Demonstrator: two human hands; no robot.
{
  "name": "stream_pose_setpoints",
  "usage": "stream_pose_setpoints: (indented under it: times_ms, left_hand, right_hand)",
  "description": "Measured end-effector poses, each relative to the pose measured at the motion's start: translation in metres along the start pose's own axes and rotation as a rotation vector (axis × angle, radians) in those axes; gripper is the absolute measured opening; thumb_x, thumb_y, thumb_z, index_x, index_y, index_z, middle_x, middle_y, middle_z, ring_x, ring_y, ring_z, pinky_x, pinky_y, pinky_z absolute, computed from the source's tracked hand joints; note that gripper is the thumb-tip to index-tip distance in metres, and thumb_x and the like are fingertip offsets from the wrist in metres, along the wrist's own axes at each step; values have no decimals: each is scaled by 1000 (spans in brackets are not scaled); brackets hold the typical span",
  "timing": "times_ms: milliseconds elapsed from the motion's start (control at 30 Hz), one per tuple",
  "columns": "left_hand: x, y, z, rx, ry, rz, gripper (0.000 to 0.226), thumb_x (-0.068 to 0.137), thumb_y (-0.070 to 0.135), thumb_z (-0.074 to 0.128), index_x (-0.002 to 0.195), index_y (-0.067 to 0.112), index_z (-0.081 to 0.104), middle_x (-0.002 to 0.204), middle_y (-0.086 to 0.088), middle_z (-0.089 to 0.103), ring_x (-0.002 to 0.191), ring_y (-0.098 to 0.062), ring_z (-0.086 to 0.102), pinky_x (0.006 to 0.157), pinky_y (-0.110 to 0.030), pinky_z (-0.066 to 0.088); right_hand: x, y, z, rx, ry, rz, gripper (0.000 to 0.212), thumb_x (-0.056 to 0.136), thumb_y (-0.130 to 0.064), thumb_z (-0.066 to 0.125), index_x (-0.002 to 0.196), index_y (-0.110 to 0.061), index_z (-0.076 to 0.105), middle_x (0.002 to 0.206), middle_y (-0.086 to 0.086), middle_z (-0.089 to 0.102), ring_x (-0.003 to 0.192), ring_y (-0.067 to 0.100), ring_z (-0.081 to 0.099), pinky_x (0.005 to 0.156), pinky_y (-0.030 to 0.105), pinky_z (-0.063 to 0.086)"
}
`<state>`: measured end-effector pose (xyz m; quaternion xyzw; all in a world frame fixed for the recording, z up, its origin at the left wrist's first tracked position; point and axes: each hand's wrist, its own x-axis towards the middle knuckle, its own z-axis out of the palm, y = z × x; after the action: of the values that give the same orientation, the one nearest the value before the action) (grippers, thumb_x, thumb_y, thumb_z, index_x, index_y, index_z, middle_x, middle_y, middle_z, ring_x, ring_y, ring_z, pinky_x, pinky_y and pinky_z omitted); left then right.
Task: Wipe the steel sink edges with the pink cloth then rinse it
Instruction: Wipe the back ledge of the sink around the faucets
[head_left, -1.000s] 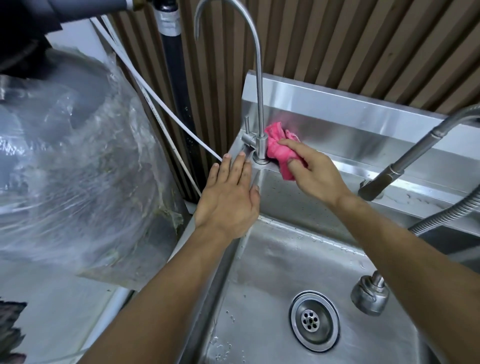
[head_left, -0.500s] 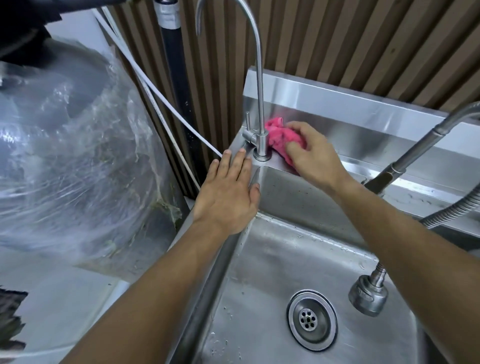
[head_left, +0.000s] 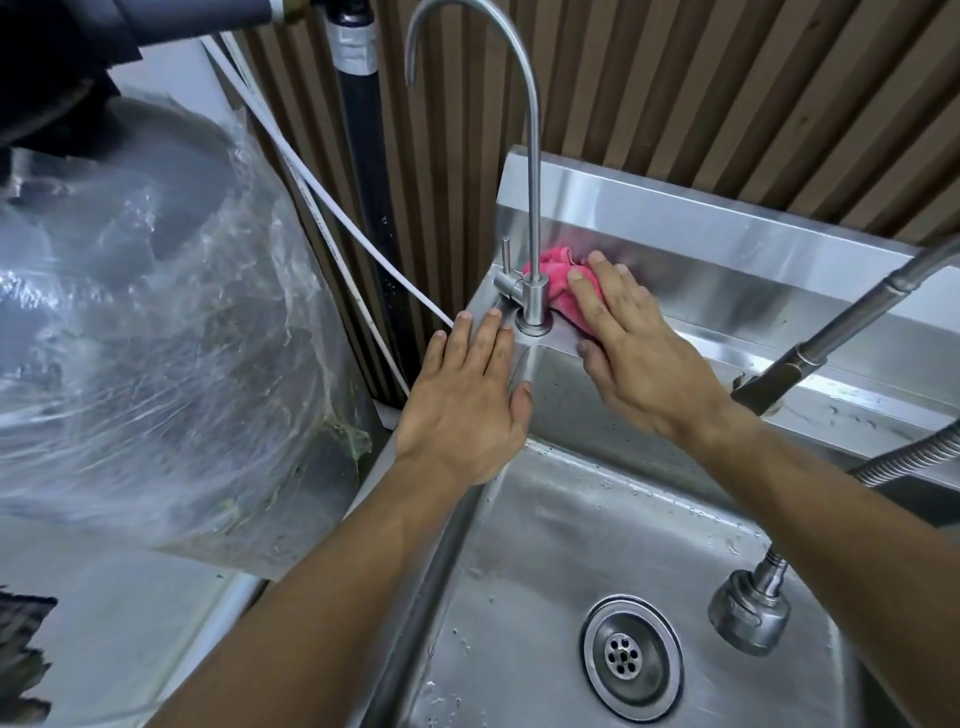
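Note:
The pink cloth (head_left: 553, 283) is bunched on the steel sink's back ledge (head_left: 737, 345), just behind and right of the tall gooseneck tap (head_left: 535, 306). My right hand (head_left: 634, 348) lies flat on top of the cloth and presses it against the ledge and backsplash; most of the cloth is hidden under the palm. My left hand (head_left: 467, 405) rests flat, fingers spread, on the sink's left rim at the back corner, holding nothing. The wet sink basin (head_left: 545, 545) lies below both hands.
A drain strainer (head_left: 631, 657) sits in the basin floor. A pull-down sprayer head (head_left: 748, 618) on a metal hose hangs at the right. A large plastic-wrapped object (head_left: 156, 338) crowds the left side. White cables (head_left: 332, 208) and a black pipe (head_left: 363, 171) run along the slatted wall.
My right hand has flattened over the cloth and slid it left and back, tight against the tap base. The left hand has stayed on the rim.

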<state>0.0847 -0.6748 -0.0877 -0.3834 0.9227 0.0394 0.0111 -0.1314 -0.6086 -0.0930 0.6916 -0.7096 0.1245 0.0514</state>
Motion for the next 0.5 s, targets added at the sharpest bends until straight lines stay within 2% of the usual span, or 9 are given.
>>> stream_pose_setpoints:
  times_ms: [67, 133, 200, 367, 500]
  left_hand:
    - [1, 0, 1, 14, 6, -3, 68, 107, 49, 9, 164, 14, -5, 171, -3, -16, 158, -25, -16, 129, -48, -1]
    - [3, 0, 2, 22, 7, -4, 69, 106, 50, 8, 164, 14, -6, 171, -4, -16, 158, -26, -16, 129, -48, 0]
    - [4, 0, 3, 34, 4, 2, 70, 106, 51, 8, 164, 15, -6, 171, -3, -16, 158, -26, -16, 129, -49, 0]
    - [2, -1, 3, 39, 1, 13, 69, 107, 50, 10, 163, 15, -8, 171, -2, -16, 158, -26, -16, 129, -47, -1]
    - [2, -1, 3, 32, 10, 16, 69, 106, 50, 11, 164, 16, -7, 172, -2, -15, 158, -26, -16, 129, -47, -2]
  right_hand:
    - [10, 3, 0, -35, -24, -51, 62, 113, -30, 33, 166, -17, 2, 174, 6, -5, 160, 26, -9, 130, 45, 2]
    - [27, 4, 0, -166, 10, -132, 61, 113, -33, 27, 165, -13, 3, 173, 8, -4, 159, 27, -10, 129, 42, -4]
    - [42, 5, 0, -292, 21, -184, 66, 109, -37, 26, 165, -10, 3, 173, 11, -2, 160, 29, -7, 130, 43, -2]
    - [22, 12, -4, -461, 89, -237, 66, 110, -40, 28, 165, -9, 8, 172, 14, 6, 160, 33, 6, 129, 49, 16]
    - [16, 14, -10, -514, 90, -314, 64, 110, -38, 27, 165, -12, 9, 173, 8, 5, 160, 29, 2, 131, 47, 11]
